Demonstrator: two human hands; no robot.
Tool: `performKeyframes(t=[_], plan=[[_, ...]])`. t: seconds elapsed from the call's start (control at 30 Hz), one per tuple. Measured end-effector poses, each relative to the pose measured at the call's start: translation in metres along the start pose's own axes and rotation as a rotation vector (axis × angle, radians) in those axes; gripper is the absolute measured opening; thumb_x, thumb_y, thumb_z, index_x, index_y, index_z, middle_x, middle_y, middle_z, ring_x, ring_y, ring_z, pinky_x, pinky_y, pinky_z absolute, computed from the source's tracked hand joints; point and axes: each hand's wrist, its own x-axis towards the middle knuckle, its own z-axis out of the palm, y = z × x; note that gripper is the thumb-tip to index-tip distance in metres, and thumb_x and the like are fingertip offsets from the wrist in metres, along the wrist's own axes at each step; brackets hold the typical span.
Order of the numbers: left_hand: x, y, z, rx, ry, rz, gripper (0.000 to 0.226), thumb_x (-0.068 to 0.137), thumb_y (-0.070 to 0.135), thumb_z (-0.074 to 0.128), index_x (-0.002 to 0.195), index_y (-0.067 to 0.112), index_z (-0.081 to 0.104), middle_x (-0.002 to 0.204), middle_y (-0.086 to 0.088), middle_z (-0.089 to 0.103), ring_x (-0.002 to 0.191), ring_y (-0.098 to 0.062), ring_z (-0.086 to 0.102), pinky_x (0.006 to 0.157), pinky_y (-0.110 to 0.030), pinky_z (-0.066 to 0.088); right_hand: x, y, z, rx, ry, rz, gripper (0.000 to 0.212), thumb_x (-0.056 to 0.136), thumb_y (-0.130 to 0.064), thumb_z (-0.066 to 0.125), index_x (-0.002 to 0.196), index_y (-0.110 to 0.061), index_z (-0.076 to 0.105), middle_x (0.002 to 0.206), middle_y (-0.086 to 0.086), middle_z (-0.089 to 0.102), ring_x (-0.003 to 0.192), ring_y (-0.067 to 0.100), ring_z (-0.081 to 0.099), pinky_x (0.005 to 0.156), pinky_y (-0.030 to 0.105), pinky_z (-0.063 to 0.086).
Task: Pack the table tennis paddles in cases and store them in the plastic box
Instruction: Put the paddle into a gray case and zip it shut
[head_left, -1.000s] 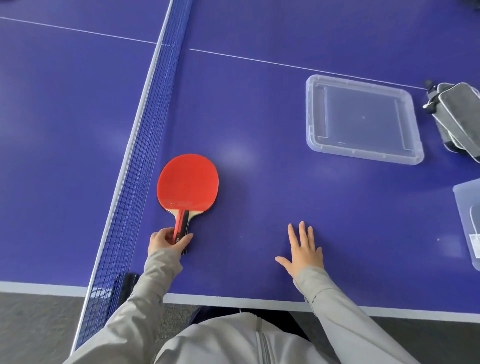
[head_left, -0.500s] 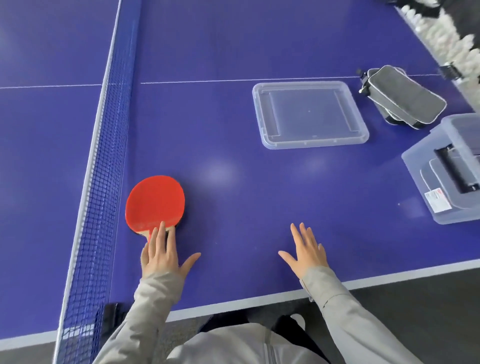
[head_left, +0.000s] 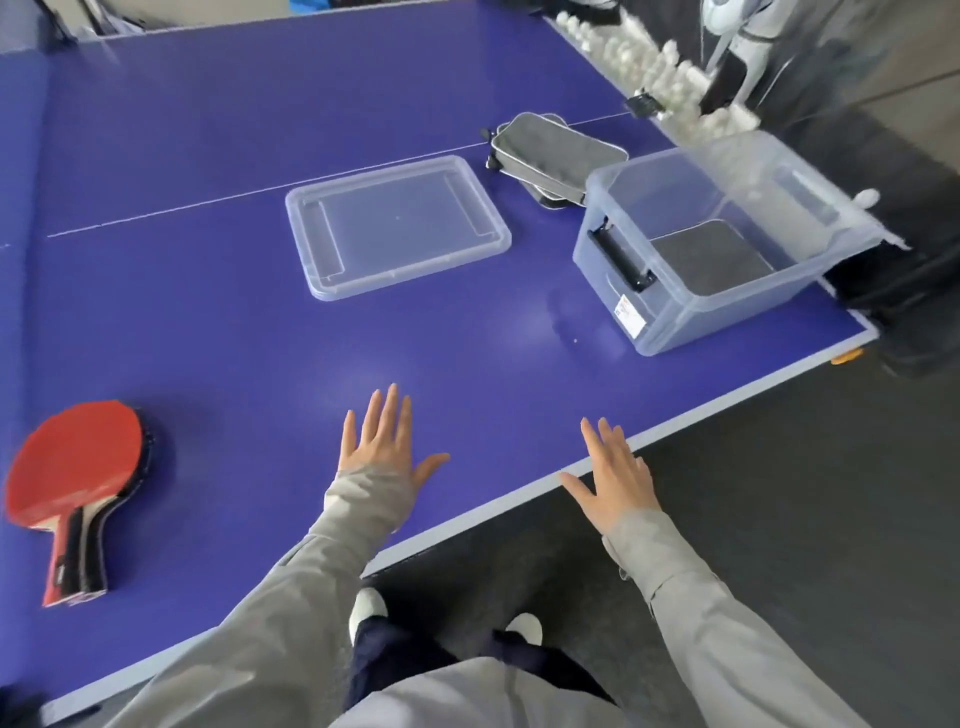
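Our left hand (head_left: 387, 447) lies flat on the table (head_left: 260, 338), fingers straight and spread, holding nothing. Our right hand (head_left: 618, 478) is spread likewise at the table's edge. The stacked paddles (head_left: 78, 467) lie to our left, well apart from the plastic box (head_left: 737, 306).

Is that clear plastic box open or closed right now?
Open. The lid lies flat on the table beside the box, and a grey case shows inside.
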Motion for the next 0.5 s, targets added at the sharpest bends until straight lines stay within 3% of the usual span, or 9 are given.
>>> performKeyframes(t=[0.2, 0.5], plan=[[0.021, 0.098, -0.020, -0.083, 0.006, 0.001, 0.083, 0.089, 0.068, 0.021, 0.150, 0.019, -0.005, 0.159, 0.004, -0.014, 0.146, -0.014, -0.012, 0.118, -0.040, -0.004, 0.000, 0.088, -0.037, 0.027, 0.077, 0.062, 0.077, 0.092, -0.054, 0.040, 0.150, -0.029, -0.005, 0.160, 0.002, -0.007, 0.148, 0.022, -0.006, 0.117, 0.045, 0.014], [0.088, 0.162, -0.037, -0.116, 0.020, -0.009, 0.085, 0.087, 0.070, 0.020, 0.150, 0.019, -0.006, 0.159, 0.004, -0.014, 0.146, -0.014, -0.013, 0.118, -0.040, -0.004, 0.057, 0.168, -0.113, -0.068, 0.257, 0.065, 0.076, 0.093, -0.055, 0.037, 0.151, -0.025, -0.003, 0.160, 0.005, -0.002, 0.148, 0.025, -0.003, 0.117, 0.047, 0.013]])
